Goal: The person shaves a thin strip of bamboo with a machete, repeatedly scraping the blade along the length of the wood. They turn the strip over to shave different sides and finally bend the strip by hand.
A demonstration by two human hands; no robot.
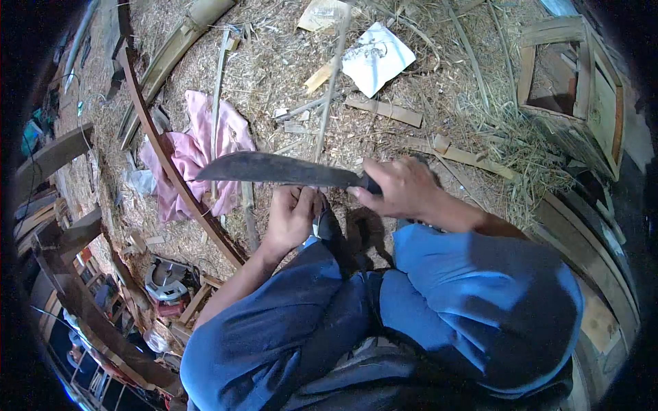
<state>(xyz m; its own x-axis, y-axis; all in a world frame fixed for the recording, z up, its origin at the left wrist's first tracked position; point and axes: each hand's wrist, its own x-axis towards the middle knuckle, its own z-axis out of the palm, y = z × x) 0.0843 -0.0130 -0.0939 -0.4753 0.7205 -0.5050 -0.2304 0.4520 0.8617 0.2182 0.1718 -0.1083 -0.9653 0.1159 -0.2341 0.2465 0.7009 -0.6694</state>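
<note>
My right hand is wrapped around the dark handle of a machete. Its broad, dark blade points left and lies across the view, just above my left hand. The fingers of my left hand are curled around a thin bamboo strip, which runs away from me toward the top of the view. Part of the strip is hidden behind the blade, and a short end shows beside my left knuckles. Both hands are in front of my knees, close to each other.
Shavings and straw cover the ground. A pink cloth lies left under a long brown wooden strip. A circular saw sits lower left. White paper lies ahead, a wooden frame box upper right, and planks along the right.
</note>
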